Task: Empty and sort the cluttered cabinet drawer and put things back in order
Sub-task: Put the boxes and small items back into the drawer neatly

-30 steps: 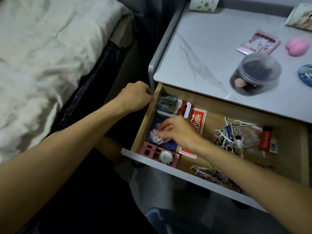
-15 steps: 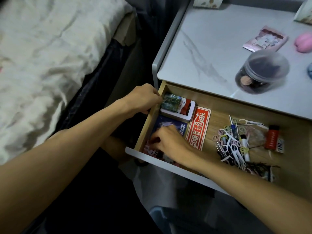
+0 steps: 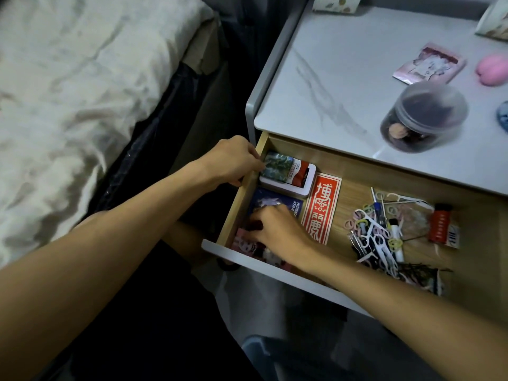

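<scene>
The wooden drawer (image 3: 238, 207) stands pulled out of the grey bedside cabinet. My left hand (image 3: 233, 160) grips the top of the drawer's left wall, beside a white tin with a picture lid (image 3: 288, 174). My right hand (image 3: 277, 232) reaches into the front left corner, its fingers curled down on a pink rack (image 3: 242, 244) that it mostly hides. Under that hand lies a blue card (image 3: 270, 200). A red card with white characters (image 3: 321, 213) lies just right of it.
A tangle of floss picks and hair ties (image 3: 376, 235) and a red cylinder (image 3: 439, 224) fill the drawer's right half. On the cabinet top stand a lidded clear jar (image 3: 426, 116), a pink packet (image 3: 428, 64) and a pink lump (image 3: 494, 70). A bed (image 3: 82, 105) is at the left.
My right hand has slid from the blue card toward the drawer front and now covers the pink rack. My left hand has stayed on the drawer's left wall.
</scene>
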Demonstrator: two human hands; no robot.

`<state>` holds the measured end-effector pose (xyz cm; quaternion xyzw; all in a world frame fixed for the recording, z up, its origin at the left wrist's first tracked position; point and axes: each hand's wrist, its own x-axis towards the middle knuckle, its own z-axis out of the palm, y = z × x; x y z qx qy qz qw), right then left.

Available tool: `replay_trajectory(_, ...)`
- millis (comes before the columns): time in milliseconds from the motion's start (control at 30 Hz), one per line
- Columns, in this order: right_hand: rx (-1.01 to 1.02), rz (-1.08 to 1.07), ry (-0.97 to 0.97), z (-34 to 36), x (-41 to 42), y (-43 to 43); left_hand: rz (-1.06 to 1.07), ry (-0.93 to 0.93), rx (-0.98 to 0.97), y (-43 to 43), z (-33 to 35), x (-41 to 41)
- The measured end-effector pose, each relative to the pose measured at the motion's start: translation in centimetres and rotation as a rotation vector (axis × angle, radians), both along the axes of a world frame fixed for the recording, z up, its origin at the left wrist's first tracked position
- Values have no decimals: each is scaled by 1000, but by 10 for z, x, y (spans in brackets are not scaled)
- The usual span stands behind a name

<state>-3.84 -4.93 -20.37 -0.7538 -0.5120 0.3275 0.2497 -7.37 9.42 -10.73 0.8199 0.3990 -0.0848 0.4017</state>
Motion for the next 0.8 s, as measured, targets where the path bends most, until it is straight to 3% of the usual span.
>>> replay_trajectory(233,-59,34,71,-4,0,-2,-16,25,22,1,-3,-1)
replay_trajectory(333,-37,-73,138,11,17,-9,-31,61,58,-2,0,2)
replay_trajectory(433,8,-199,124,35,50,-23,-83,105,360,-13,6,6)
replay_trajectory(533,66,-321,-9,70,92,-49,-106,-15,566,-28,10,12)
replay_trajectory(700,270,-646,-102,131,148,-114,-223,-330,254,-55,30,48)
replay_trajectory(800,328,-777,-124,135,183,-137,-295,-400,229,-76,42,76)
